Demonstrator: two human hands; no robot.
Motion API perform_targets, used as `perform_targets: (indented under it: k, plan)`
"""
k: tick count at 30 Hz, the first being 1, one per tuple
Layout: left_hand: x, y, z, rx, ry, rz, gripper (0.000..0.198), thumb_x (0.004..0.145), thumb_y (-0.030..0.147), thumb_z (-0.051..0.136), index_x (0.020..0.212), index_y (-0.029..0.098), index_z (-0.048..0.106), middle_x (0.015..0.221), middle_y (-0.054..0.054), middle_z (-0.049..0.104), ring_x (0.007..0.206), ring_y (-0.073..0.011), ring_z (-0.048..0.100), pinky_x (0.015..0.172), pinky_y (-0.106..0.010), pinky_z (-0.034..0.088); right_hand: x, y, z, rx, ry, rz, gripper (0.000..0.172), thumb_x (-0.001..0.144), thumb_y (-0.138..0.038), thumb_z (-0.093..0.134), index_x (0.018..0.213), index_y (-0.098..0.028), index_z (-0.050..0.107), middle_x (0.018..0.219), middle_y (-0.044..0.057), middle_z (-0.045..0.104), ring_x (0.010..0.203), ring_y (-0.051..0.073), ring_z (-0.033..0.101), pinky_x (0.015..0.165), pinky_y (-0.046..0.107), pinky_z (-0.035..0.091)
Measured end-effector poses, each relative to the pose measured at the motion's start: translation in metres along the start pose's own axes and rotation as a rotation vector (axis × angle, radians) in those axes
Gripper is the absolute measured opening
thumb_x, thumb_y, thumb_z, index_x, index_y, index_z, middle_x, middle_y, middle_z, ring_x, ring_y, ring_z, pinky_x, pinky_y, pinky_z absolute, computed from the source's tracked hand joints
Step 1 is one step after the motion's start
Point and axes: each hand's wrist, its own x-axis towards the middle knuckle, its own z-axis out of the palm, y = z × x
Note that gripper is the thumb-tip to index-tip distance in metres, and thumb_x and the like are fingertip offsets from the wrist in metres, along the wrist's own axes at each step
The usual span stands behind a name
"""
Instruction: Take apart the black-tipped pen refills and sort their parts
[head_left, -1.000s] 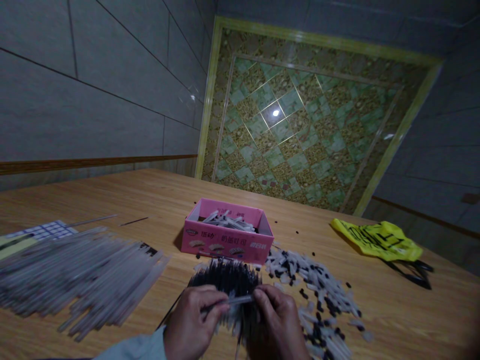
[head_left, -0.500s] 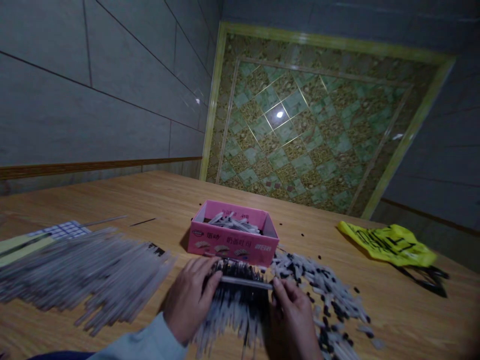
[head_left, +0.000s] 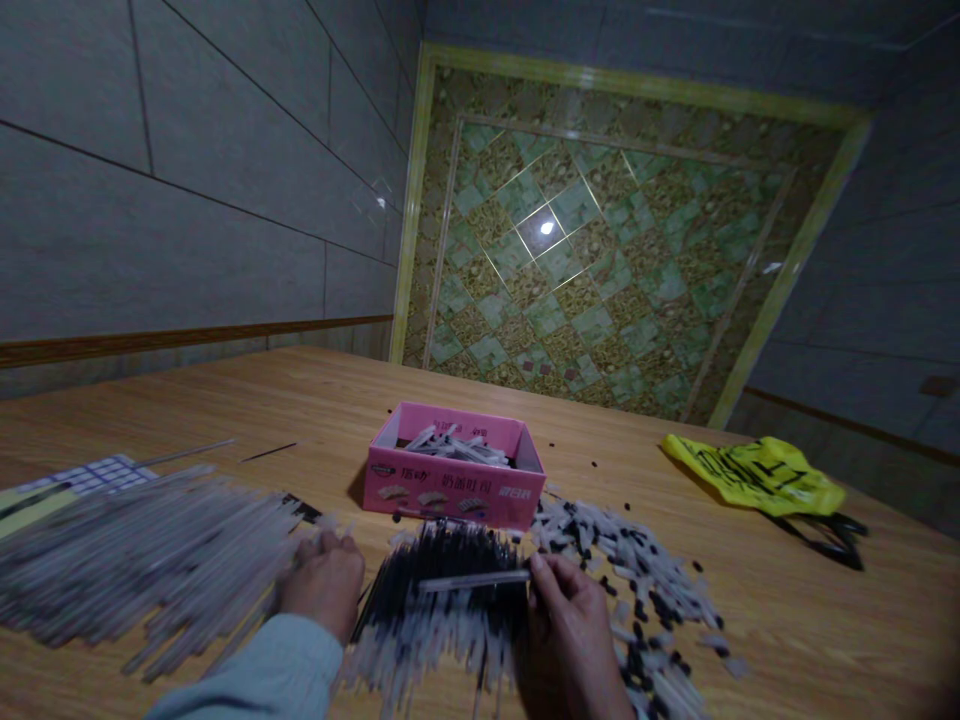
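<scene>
My right hand [head_left: 576, 622] pinches one end of a thin translucent tube [head_left: 474, 580], which extends leftward above a pile of black-and-clear sticks [head_left: 442, 570]. My left hand [head_left: 324, 580] is at the right edge of a spread of long clear tubes [head_left: 187, 560], its fingers curled and partly hidden; whether they grip a tube is unclear. Just behind the black pile stands a pink box [head_left: 454, 490] holding short white and black pieces [head_left: 461, 447]. Small clear and black pieces [head_left: 637, 560] lie scattered to the right of my right hand.
At the right of the wooden table [head_left: 300, 390] lies a yellow bag [head_left: 757, 475] with black lettering and dark straps. A checked cloth [head_left: 112, 474] and a thin dark stick [head_left: 268, 452] are at the left. Tiled walls rise behind.
My left hand has let go of the tube's left end and moved left to the long tubes. My right hand still holds the other end. The view has shifted slightly.
</scene>
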Motion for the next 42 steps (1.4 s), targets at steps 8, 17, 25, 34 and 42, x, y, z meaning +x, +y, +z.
perform_targets:
  k: [8, 17, 25, 34, 42]
  plan:
    - [-0.005, 0.006, -0.012, 0.103, 0.021, 0.08, 0.034, 0.069, -0.003, 0.042, 0.082, 0.012, 0.07, 0.102, -0.018, 0.062, 0.1, -0.0269, 0.055, 0.079, -0.037, 0.045, -0.002, -0.01, -0.002, -0.016, -0.004, -0.01, 0.037, 0.066, -0.049, 0.067, 0.063, -0.013, 0.065, 0.048, -0.001, 0.053, 0.045, 0.012, 0.045, 0.042, 0.022, 0.034]
    - [-0.008, 0.01, -0.014, 0.18, 0.003, 0.065, 0.032, 0.074, 0.0, 0.039, 0.089, 0.01, 0.066, 0.091, -0.018, 0.068, 0.09, -0.0285, 0.062, 0.075, -0.037, 0.044, -0.003, -0.025, 0.003, 0.143, 0.052, 0.044, 0.033, 0.063, -0.045, 0.071, 0.077, -0.015, 0.065, 0.051, -0.003, 0.057, 0.038, 0.01, 0.047, 0.037, 0.022, 0.038]
    - [-0.011, 0.012, -0.025, 0.032, 0.091, 0.087, 0.024, 0.082, 0.016, 0.037, 0.096, 0.016, 0.056, 0.083, -0.014, 0.07, 0.079, -0.0267, 0.066, 0.062, -0.033, 0.043, 0.052, -0.059, 0.014, 0.192, -0.001, -0.071, 0.032, 0.067, -0.038, 0.071, 0.085, -0.013, 0.062, 0.057, -0.002, 0.06, 0.047, 0.01, 0.055, 0.043, 0.021, 0.047]
    - [-0.017, 0.029, -0.003, -0.76, 0.12, 0.34, 0.011, 0.085, 0.029, 0.039, 0.083, 0.022, 0.048, 0.057, 0.002, 0.058, 0.059, -0.0175, 0.06, 0.056, -0.026, 0.041, 0.112, -0.063, 0.039, -0.044, -0.044, -0.086, 0.035, 0.068, -0.038, 0.065, 0.091, -0.012, 0.058, 0.052, -0.001, 0.06, 0.042, 0.013, 0.057, 0.041, 0.025, 0.046]
    - [-0.023, 0.046, 0.011, -1.387, -0.261, 0.168, 0.028, 0.078, 0.044, 0.05, 0.089, 0.019, 0.044, 0.059, 0.002, 0.059, 0.039, -0.0091, 0.046, 0.034, -0.018, 0.035, 0.026, -0.022, 0.016, -0.503, -0.198, -0.196, 0.013, 0.054, -0.022, 0.072, 0.052, -0.018, 0.06, 0.05, 0.0, 0.058, 0.052, 0.017, 0.054, 0.049, 0.025, 0.032]
